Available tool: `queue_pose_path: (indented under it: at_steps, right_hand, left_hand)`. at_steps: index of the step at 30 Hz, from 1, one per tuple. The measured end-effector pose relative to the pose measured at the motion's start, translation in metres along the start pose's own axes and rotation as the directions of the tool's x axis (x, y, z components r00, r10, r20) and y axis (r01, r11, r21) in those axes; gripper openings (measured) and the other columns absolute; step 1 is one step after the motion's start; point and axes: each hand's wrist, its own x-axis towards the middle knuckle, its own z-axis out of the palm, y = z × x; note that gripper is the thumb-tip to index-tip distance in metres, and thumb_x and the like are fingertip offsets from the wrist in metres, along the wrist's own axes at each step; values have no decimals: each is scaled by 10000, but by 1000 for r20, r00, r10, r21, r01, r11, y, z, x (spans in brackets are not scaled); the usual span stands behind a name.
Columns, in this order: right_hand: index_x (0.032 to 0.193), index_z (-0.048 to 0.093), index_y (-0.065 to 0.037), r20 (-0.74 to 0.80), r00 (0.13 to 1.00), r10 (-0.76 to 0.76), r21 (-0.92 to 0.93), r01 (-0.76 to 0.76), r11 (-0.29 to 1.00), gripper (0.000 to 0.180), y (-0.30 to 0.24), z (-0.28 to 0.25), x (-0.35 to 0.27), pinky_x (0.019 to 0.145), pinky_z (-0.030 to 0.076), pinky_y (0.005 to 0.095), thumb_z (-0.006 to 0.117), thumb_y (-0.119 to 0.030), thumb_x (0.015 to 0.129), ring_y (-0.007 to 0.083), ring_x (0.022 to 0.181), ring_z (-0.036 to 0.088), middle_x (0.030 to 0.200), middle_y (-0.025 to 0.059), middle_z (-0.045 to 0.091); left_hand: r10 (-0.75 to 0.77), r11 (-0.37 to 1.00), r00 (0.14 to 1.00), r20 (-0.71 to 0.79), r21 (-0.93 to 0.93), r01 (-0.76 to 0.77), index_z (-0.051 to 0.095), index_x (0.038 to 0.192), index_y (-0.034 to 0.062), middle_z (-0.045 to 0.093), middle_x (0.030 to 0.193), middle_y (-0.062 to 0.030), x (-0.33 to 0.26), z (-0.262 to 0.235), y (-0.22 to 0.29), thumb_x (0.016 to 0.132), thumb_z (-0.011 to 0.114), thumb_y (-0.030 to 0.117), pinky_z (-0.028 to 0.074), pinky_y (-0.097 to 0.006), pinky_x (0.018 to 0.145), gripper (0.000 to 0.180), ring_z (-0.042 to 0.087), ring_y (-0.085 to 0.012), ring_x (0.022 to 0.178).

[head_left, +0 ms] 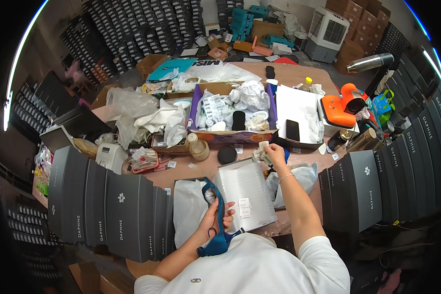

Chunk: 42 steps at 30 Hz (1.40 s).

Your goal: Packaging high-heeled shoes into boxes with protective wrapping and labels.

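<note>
My left hand [215, 219] grips a blue strappy shoe [217, 230] close to my chest, above a sheet of white wrapping paper [188, 208]. My right hand [274, 154] reaches forward across the table and pinches a small wad of crumpled white paper [260, 153]. Between my two hands lies an open grey shoe box [247, 193] with a white label on its side. A round black object [226, 155] sits just beyond the box.
A purple-edged cardboard box [232, 134] full of crumpled paper stands beyond. A black phone [292, 130] lies on a white tray. Stacks of dark shoe boxes [108, 206] flank me on the left, more dark shoe boxes [372, 188] on the right. An orange tool [345, 105] is at right.
</note>
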Motion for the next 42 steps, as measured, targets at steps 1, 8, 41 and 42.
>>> queue_pose_path:
  at_steps: [1, 8, 41, 42]
  right_hand:
    - [820, 661, -5, -60, 998, -25, 36, 27, 999, 112, 12, -8, 4, 597, 453, 248, 672, -115, 812, 77, 652, 563, 719, 30, 639]
    - [993, 518, -28, 195, 980, -33, 515, -74, 854, 143, -64, 0, -81, 658, 537, 265, 590, -17, 870, 125, 695, 619, 873, 61, 622]
    - [834, 537, -64, 598, 620, -508, -257, 749, 611, 155, -142, 7, -279, 503, 454, 363, 674, -134, 816, 260, 609, 576, 697, 80, 506]
    - [835, 536, -61, 569, 645, -509, -284, 736, 615, 158, -138, 8, -273, 508, 459, 363, 673, -138, 819, 264, 608, 579, 698, 82, 508]
  left_hand:
    - [-25, 1000, 999, 28, -3, 25, 436, 1260, 41, 499, 953, -62, 7, 3, 1, 883, 550, 583, 388, -204, 516, 669, 430, -89, 632]
    - [-120, 990, 972, 201, -50, 132, 400, 1324, 36, 519, 942, -77, 2, 17, 8, 902, 519, 578, 368, -181, 465, 697, 406, -65, 580]
    - [-103, 936, 968, -230, 307, 173, 521, 959, 91, 501, 746, -23, -32, 33, -34, 937, 414, 599, 330, -204, 426, 519, 401, -65, 489]
    - [-127, 949, 973, -193, 262, 176, 522, 947, 97, 496, 726, -19, -30, 33, -33, 936, 415, 601, 330, -206, 421, 516, 403, -67, 481]
